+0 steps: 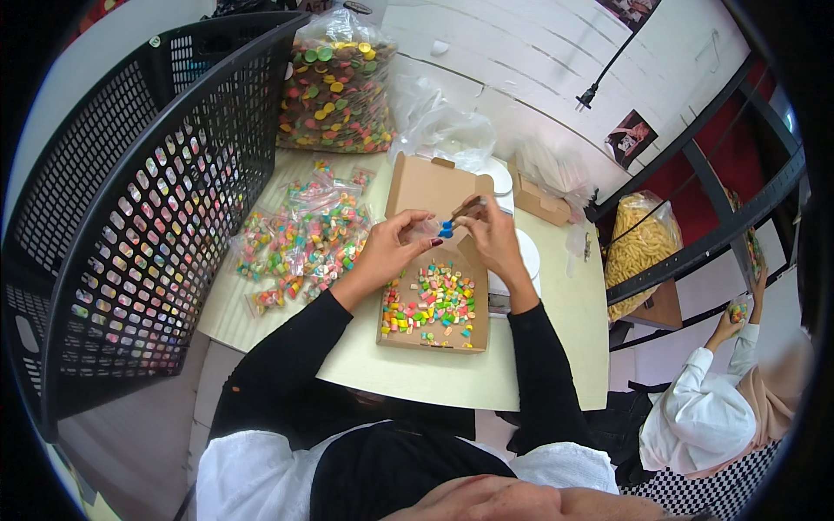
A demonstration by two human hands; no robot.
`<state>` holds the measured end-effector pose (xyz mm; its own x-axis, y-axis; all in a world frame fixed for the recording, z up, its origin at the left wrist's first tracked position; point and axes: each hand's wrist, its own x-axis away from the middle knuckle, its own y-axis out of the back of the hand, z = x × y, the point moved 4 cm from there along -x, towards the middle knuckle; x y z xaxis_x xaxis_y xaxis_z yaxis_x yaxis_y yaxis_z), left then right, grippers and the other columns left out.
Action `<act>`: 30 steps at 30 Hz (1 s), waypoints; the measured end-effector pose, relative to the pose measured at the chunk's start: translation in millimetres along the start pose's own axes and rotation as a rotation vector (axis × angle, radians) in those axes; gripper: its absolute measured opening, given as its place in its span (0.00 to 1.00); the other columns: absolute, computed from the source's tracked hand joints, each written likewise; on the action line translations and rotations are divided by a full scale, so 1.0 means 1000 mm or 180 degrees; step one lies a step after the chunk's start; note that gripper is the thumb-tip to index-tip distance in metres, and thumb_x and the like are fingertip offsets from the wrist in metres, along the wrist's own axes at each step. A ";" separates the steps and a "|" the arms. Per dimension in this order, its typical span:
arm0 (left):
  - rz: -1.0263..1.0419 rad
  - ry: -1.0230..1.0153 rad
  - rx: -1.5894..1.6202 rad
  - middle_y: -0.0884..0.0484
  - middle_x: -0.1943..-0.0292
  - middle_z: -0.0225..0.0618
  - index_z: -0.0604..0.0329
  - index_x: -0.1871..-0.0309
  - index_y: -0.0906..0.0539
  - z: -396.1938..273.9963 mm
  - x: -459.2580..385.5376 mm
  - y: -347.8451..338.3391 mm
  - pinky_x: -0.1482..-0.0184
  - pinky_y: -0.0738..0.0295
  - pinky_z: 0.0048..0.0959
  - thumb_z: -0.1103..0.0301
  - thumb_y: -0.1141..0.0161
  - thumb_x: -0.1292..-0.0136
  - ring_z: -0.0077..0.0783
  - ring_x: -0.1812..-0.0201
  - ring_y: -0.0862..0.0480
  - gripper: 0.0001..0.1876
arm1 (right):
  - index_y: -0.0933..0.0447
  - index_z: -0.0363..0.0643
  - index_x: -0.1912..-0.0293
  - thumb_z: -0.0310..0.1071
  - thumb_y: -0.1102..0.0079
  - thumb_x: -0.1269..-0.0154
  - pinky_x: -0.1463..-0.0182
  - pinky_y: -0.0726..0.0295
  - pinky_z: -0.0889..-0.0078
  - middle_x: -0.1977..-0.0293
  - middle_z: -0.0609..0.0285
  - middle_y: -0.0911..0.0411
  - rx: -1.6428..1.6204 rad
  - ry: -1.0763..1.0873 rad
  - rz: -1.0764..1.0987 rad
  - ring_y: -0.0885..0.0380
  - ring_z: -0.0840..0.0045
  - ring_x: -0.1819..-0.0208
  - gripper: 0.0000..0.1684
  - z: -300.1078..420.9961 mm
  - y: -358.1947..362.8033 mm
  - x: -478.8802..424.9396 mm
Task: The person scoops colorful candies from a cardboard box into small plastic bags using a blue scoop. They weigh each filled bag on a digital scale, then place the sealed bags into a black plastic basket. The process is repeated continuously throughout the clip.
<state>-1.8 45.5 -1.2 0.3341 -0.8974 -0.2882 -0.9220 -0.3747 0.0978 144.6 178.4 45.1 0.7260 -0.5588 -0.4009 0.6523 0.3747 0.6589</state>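
Observation:
My left hand [394,247] pinches what looks like a small clear plastic bag [428,228] over an open cardboard box [386,340]. My right hand [495,238] grips a slim dark tool [468,208], its exact kind unclear. A small bright blue piece [446,229] is at the tool's lower end, beside the bag's mouth; whether it touches the bag I cannot tell. Below both hands, loose multicoloured short cylindrical candies [443,293] are spread over the box's floor. The box's lid [420,182] stands raised at the back. Left of the box lies a pile of filled zip bags [319,228].
A tall black plastic basket [163,215] stands at the left. Behind the pile is a large bag of coloured discs [335,98]. White round-topped devices [526,254] and another cardboard box [537,195] are at the right. Beyond a black rack, a person [700,410] holds a small filled bag.

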 end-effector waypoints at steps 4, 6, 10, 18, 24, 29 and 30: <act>-0.0052 -0.0055 -0.0126 0.13 0.49 0.40 0.64 0.40 0.19 -0.002 0.001 -0.003 0.43 0.20 0.28 0.74 0.30 0.36 0.27 0.47 0.15 0.21 | 0.29 0.36 0.48 0.23 0.37 0.32 0.52 0.18 0.70 0.60 0.51 0.13 -0.0618 0.0401 -0.0487 0.12 0.71 0.57 0.15 0.033 0.037 0.002; -0.0051 -0.0040 -0.0221 0.12 0.49 0.40 0.65 0.40 0.19 -0.003 0.002 -0.003 0.43 0.20 0.29 0.73 0.29 0.37 0.28 0.47 0.14 0.21 | 0.29 0.36 0.48 0.23 0.36 0.32 0.51 0.17 0.69 0.59 0.51 0.13 -0.0586 0.0488 -0.0494 0.12 0.69 0.57 0.15 0.056 0.046 0.009; -0.0058 -0.0241 -0.0358 0.12 0.52 0.45 0.65 0.42 0.18 -0.002 0.004 -0.005 0.51 0.19 0.28 0.64 0.26 0.38 0.30 0.54 0.12 0.24 | 0.30 0.37 0.47 0.22 0.36 0.33 0.48 0.17 0.66 0.58 0.51 0.14 -0.0365 0.0770 -0.0297 0.12 0.66 0.55 0.18 0.077 0.040 0.017; -0.0058 -0.0292 -0.0083 0.14 0.48 0.39 0.65 0.39 0.20 0.007 -0.002 -0.003 0.44 0.21 0.27 0.72 0.31 0.34 0.27 0.47 0.15 0.21 | 0.30 0.37 0.48 0.21 0.39 0.33 0.50 0.17 0.64 0.58 0.50 0.14 -0.0178 0.0560 -0.0246 0.13 0.63 0.54 0.16 0.060 0.042 0.011; -0.0170 0.0178 0.0443 0.15 0.45 0.37 0.64 0.35 0.24 0.016 -0.005 0.000 0.40 0.23 0.26 0.70 0.38 0.27 0.26 0.44 0.16 0.20 | 0.29 0.36 0.50 0.28 0.36 0.32 0.53 0.18 0.62 0.61 0.47 0.15 0.0017 0.0151 0.0469 0.13 0.60 0.58 0.15 0.029 0.016 0.013; -0.0432 0.0242 0.1034 0.16 0.44 0.39 0.64 0.35 0.24 0.016 -0.003 0.000 0.40 0.23 0.27 0.66 0.41 0.24 0.27 0.43 0.17 0.19 | 0.31 0.38 0.48 0.29 0.35 0.33 0.53 0.19 0.58 0.63 0.45 0.16 -0.0391 0.0140 0.0852 0.14 0.54 0.55 0.19 0.037 -0.016 0.025; -0.0475 0.0265 0.1182 0.16 0.44 0.40 0.64 0.35 0.24 0.014 -0.002 0.001 0.41 0.23 0.27 0.65 0.42 0.23 0.27 0.43 0.17 0.19 | 0.32 0.38 0.47 0.29 0.36 0.33 0.53 0.19 0.57 0.63 0.44 0.16 -0.0339 0.0214 0.0925 0.14 0.53 0.55 0.19 0.039 -0.021 0.026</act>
<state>-6.1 50.4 -13.7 0.4702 -0.8611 -0.1936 -0.8651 -0.4063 -0.2942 141.7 126.7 45.7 0.8958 -0.3681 -0.2492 0.4320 0.5889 0.6831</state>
